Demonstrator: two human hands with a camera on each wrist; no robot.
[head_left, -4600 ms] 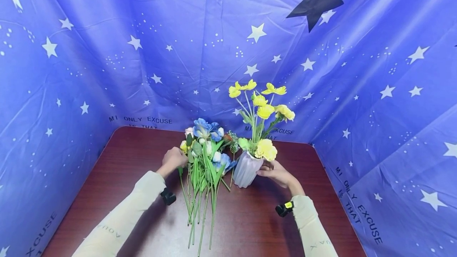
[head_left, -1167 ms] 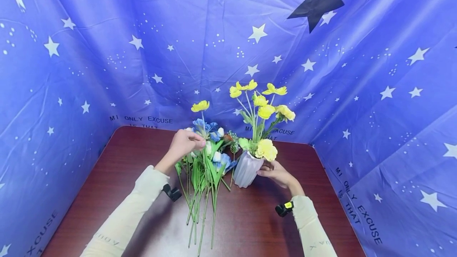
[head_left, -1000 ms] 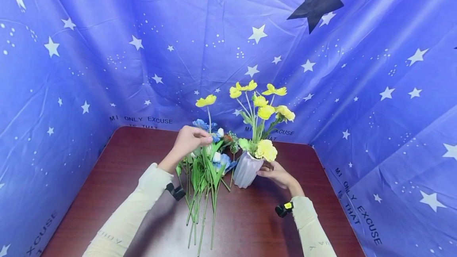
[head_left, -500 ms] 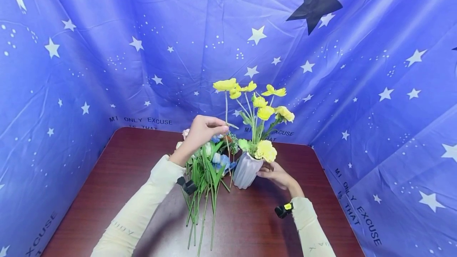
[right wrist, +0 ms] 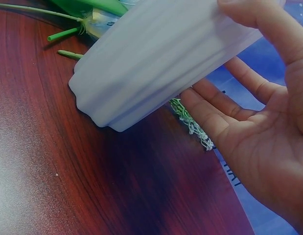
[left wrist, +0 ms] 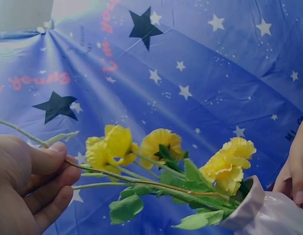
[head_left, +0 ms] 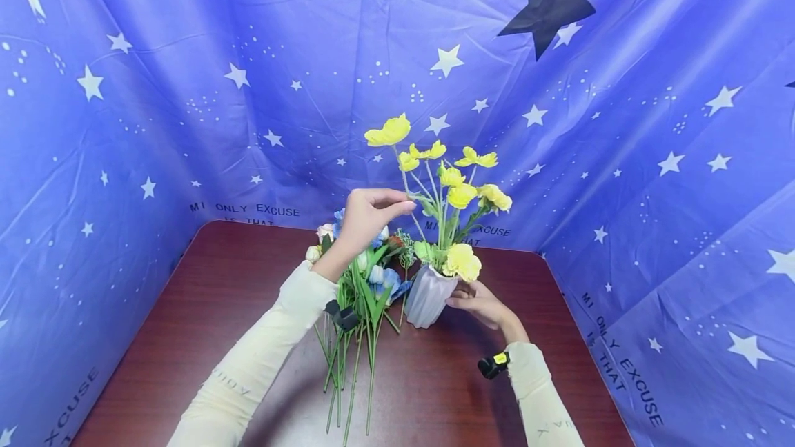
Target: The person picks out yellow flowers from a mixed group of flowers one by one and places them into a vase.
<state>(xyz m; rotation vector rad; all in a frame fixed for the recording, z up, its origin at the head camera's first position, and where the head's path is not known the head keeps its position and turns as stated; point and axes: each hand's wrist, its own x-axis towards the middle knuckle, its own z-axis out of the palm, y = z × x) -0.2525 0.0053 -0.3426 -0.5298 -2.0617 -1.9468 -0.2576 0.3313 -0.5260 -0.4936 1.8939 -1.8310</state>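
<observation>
Thumb and fingers of my left hand [head_left: 366,221] pinch the stem of a yellow flower [head_left: 388,131], its bloom above the others. In the left wrist view the brown lower stem [left wrist: 190,191] slants down to the vase mouth among green leaves; whether its end is inside I cannot tell. A pale fluted vase [head_left: 428,301], slightly tilted, holds several yellow flowers [head_left: 462,196]. My right hand [head_left: 481,303] grips the vase from the right, thumb on the near side and fingers behind, as the right wrist view shows.
A heap of loose stems [head_left: 354,364] with blue, white and pink blooms lies left of the vase on the dark red wooden table [head_left: 497,405]. A green sprig [head_left: 405,248] lies just behind the vase. Blue star-printed cloth [head_left: 310,88] surrounds the table.
My left hand has lifted a yellow flower from the heap and carried it right and upward, its stem now slanting toward the vase mouth. My right hand and the vase have stayed put.
</observation>
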